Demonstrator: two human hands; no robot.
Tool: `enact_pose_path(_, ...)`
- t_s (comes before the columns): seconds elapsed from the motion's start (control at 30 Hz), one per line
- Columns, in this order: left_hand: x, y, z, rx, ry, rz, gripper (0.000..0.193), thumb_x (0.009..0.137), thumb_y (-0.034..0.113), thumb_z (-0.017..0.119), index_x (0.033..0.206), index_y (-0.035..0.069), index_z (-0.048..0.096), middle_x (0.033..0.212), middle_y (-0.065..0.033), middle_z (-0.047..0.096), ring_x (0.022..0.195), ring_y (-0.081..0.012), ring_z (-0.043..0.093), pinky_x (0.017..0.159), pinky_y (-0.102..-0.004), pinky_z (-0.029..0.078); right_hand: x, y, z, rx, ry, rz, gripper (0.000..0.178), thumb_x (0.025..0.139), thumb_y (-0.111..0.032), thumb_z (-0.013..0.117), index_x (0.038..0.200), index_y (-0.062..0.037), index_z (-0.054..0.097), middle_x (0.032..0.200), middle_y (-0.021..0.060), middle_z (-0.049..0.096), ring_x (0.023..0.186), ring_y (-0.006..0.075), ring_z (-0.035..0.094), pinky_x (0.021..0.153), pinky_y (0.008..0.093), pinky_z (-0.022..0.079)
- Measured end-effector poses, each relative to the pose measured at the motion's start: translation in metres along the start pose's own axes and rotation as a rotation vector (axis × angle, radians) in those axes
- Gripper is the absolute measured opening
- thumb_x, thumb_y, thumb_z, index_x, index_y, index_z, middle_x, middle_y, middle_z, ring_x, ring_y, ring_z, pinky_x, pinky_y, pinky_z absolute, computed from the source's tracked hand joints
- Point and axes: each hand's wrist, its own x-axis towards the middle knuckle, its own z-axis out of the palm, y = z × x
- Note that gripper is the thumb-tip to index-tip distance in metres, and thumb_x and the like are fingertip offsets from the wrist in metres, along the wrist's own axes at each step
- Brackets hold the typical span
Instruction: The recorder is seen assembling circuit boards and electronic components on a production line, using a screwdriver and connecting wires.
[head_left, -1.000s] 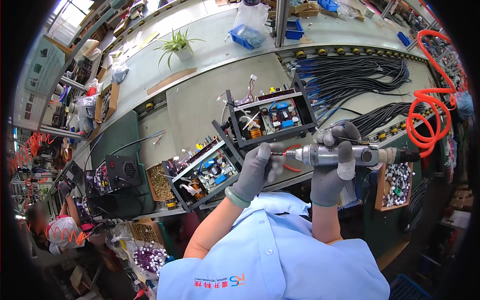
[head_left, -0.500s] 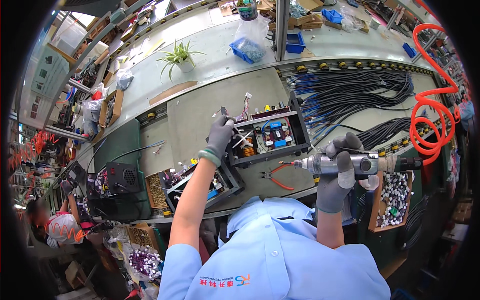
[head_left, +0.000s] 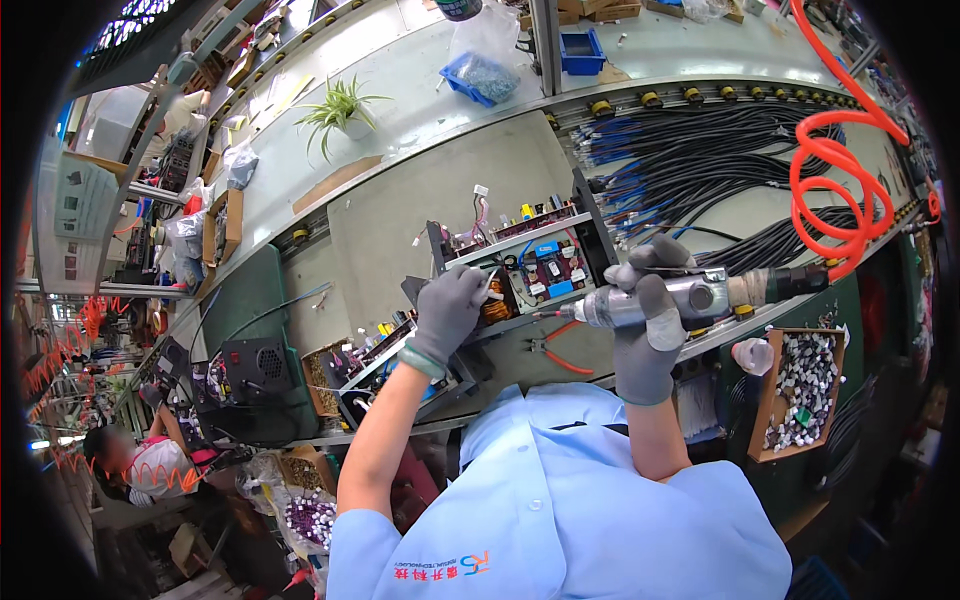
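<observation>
My right hand (head_left: 648,355), in a grey glove, grips a silver pneumatic screwdriver (head_left: 710,298). Its bit points left, at the near edge of an open black metal chassis (head_left: 598,240) holding circuit boards, a copper coil and blue parts. At the chassis's near-left corner is my gloved left hand (head_left: 447,315), fingers closed by a thin white strip (head_left: 491,280). What lies inside those fingers is hidden. A second open chassis (head_left: 458,388) sits partly under my left forearm. Pliers (head_left: 568,361) with orange handles lie just below the first chassis.
A red coiled air hose (head_left: 800,190) runs from the tool. Bundled black cables (head_left: 710,170) lie at the far right. A box of white connectors (head_left: 800,390) stands right, a black fan unit (head_left: 255,360) left. Farther off are a potted plant (head_left: 340,110) and a person (head_left: 160,465).
My left hand has come down and right, to the chassis's near-left corner. The screwdriver has moved left, bringing its bit to the chassis's near edge. The view has shifted slightly.
</observation>
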Motion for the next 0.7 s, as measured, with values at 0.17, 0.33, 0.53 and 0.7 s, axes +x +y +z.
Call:
enact_pose_path(0.17, 0.006, -0.050, -0.006, -0.541, -0.322, -0.388, 0.025, 0.084, 0.020, 0.071, 0.108, 0.013, 0.070, 0.093, -0.0104, 0.067, 0.080, -0.0289, 0.068, 0.071, -0.0381, 0.054, -0.003, 0.002, 0.001, 0.007, -0.102, 0.086, 0.047, 0.085, -0.023, 0.077, 0.125, -0.0135, 0.055, 0.107, 0.0007, 0.055, 0.092, 0.0136, 0.058, 0.087, 0.0333, 0.049)
enact_pose_path(0.33, 0.027, -0.028, -0.010, 0.099, -0.051, -0.287, 0.041, 0.073, 0.028, 0.080, 0.111, 0.017, 0.071, 0.105, -0.0074, 0.067, 0.093, -0.0296, 0.063, 0.082, -0.0407, 0.051, 0.001, 0.008, -0.009, -0.003, -0.053, 0.067, 0.048, 0.085, -0.025, 0.077, 0.126, -0.0126, 0.055, 0.107, 0.0011, 0.056, 0.092, 0.0141, 0.058, 0.087, 0.0340, 0.049)
enact_pose_path(0.53, 0.044, -0.035, 0.006, 0.368, -0.323, -0.155, 0.032, 0.070, 0.033, 0.078, 0.094, 0.013, 0.072, 0.093, -0.0068, 0.067, 0.091, -0.0295, 0.060, 0.079, -0.0435, 0.046, -0.002, 0.004, -0.008, -0.007, -0.016, 0.059, 0.050, 0.085, -0.025, 0.078, 0.127, -0.0101, 0.055, 0.107, 0.0015, 0.057, 0.092, 0.0148, 0.059, 0.090, 0.0356, 0.048)
enact_pose_path(0.7, 0.028, -0.040, 0.021, 0.518, -0.100, -0.042, 0.024, 0.074, 0.027, 0.074, 0.090, 0.010, 0.070, 0.086, -0.0093, 0.066, 0.082, -0.0309, 0.059, 0.072, -0.0447, 0.045, -0.004, 0.004, -0.003, -0.001, -0.014, 0.046, 0.049, 0.086, -0.024, 0.077, 0.127, -0.0110, 0.055, 0.107, 0.0019, 0.057, 0.093, 0.0149, 0.059, 0.089, 0.0351, 0.049)
